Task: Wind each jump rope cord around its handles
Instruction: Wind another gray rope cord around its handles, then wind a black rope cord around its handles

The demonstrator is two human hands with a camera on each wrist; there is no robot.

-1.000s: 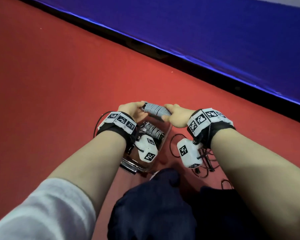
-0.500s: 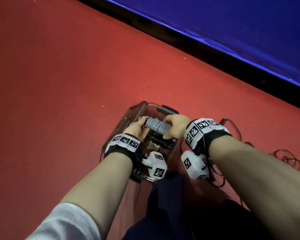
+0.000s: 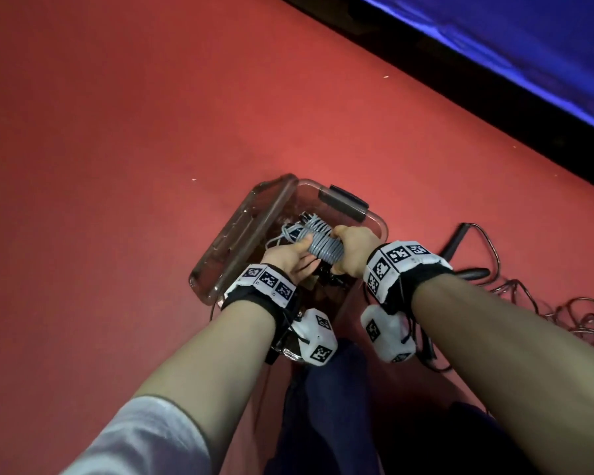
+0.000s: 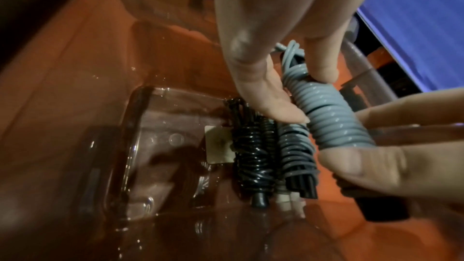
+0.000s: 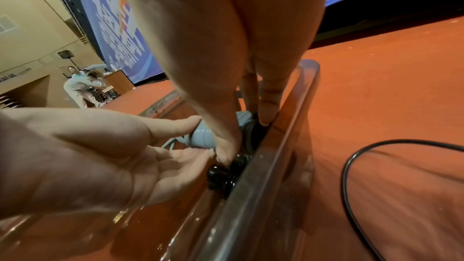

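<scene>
Wound grey jump rope [image 3: 324,246] held over the clear box [image 3: 374,223]

Its grey cord wraps tightly around black handles, with loose loops at the far end. Beneath it in the box lie two wound ropes side by side: a black rope [image 4: 249,158] and a grey rope [image 4: 296,156].

No word, brand or number can be read. The tall blue banner [image 5: 118,33] at the far edge of the red floor carries large white characters and an orange mark, too skewed and blurred to make out. The white fabric band on the left wrist [image 3: 266,281] and the white fabric band on the right wrist [image 3: 396,262] each bear a row of black-and-white square code markers, as do the two white angular camera housings [image 3: 318,337] [image 3: 386,335] under the wrists. A pale rectangular sticker [image 4: 218,144] on the floor of the clear plastic box [image 4: 140,126] shows only faint, unreadable print.
</scene>
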